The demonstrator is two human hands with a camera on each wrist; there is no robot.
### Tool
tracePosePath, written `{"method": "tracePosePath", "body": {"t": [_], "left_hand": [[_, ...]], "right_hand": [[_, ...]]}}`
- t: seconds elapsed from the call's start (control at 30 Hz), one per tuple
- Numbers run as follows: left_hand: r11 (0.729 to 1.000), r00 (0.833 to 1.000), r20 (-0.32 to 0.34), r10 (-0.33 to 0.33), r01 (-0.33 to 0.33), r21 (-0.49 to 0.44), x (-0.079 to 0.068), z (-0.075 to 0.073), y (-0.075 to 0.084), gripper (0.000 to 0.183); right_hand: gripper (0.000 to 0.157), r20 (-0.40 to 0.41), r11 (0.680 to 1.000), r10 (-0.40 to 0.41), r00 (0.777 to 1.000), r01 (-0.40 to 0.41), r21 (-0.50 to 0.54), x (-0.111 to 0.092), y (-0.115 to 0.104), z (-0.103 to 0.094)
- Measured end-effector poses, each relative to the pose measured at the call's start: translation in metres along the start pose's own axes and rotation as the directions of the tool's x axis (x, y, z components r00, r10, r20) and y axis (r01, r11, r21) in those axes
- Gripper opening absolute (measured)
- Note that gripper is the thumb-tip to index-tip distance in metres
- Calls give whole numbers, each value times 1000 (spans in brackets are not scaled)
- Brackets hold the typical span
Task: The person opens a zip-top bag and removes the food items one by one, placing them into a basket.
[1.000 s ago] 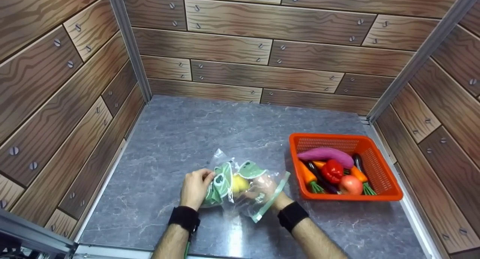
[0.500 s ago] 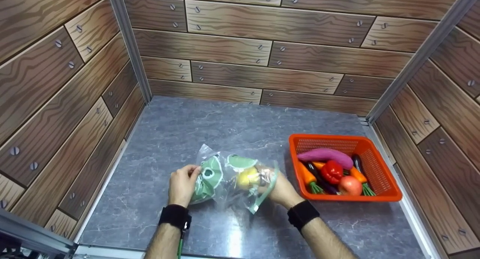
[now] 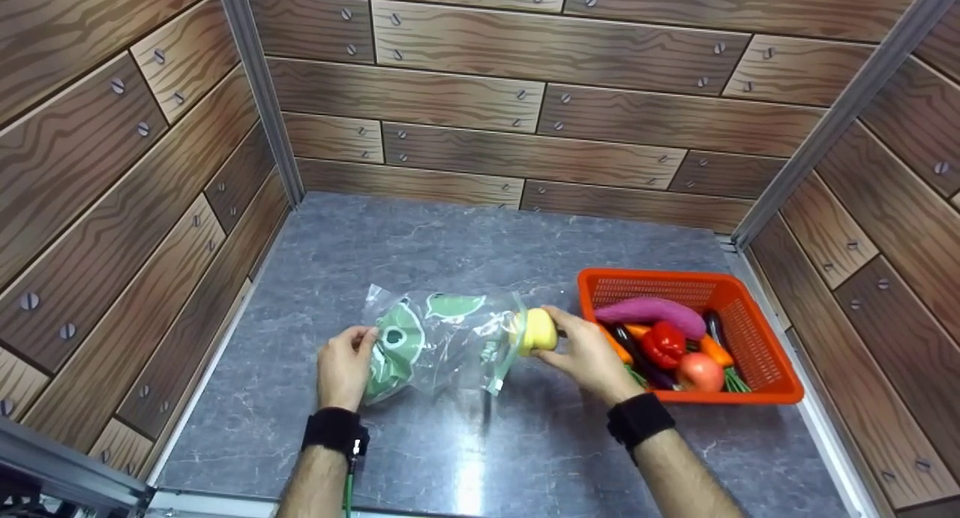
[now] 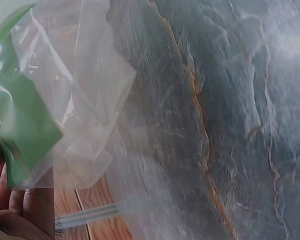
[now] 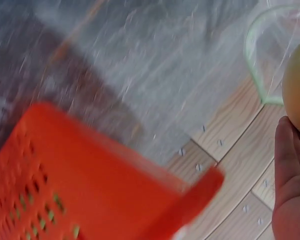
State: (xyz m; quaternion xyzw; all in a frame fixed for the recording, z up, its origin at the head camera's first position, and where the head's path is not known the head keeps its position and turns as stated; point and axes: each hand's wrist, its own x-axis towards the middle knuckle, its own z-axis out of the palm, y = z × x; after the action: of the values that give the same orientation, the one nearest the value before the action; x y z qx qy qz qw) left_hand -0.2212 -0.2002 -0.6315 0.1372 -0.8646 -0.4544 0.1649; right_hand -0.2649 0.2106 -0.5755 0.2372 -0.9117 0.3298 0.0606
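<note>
In the head view my left hand (image 3: 345,366) pinches the left end of a clear zip bag (image 3: 442,353) with green printing. The same hand shows at the lower left of the left wrist view, beside the bag's green print (image 4: 27,120). My right hand (image 3: 592,355) holds a smooth, rounded yellow fruit (image 3: 538,330) between thumb and fingers. This fruit is right at the bag's open mouth, edged by a pale green zip strip (image 3: 508,360), mostly outside it. In the right wrist view the fruit (image 5: 297,90) rests against my fingers.
A red-orange plastic basket (image 3: 780,368) stands right of my right hand. It contains a long purple vegetable (image 3: 652,311), a red bell pepper (image 3: 665,343), a pinkish-red round fruit (image 3: 701,371), carrots and dark eggplants. Wood-patterned walls (image 3: 465,97) enclose the grey marbled table (image 3: 360,240).
My right hand has moved right, bringing the yellow fruit from inside the bag out to its mouth. My left hand has moved left with its end of the bag, stretching the bag flatter.
</note>
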Motion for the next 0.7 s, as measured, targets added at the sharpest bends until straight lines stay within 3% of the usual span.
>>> {"method": "tracePosePath", "body": {"t": [0.23, 0.4, 0.7], "left_hand": [[997, 997, 16, -79, 79, -15, 3, -8, -6, 31], [996, 996, 3, -92, 92, -13, 7, -12, -12, 31], [995, 994, -27, -103, 103, -6, 31, -31, -22, 35]], "right_hand": [[78, -82, 998, 60, 995, -62, -24, -5, 16, -30], [77, -137, 994, 89, 987, -97, -56, -11, 32, -51], [77, -158, 964, 201, 967, -224, -142, -28, 66, -87]]}}
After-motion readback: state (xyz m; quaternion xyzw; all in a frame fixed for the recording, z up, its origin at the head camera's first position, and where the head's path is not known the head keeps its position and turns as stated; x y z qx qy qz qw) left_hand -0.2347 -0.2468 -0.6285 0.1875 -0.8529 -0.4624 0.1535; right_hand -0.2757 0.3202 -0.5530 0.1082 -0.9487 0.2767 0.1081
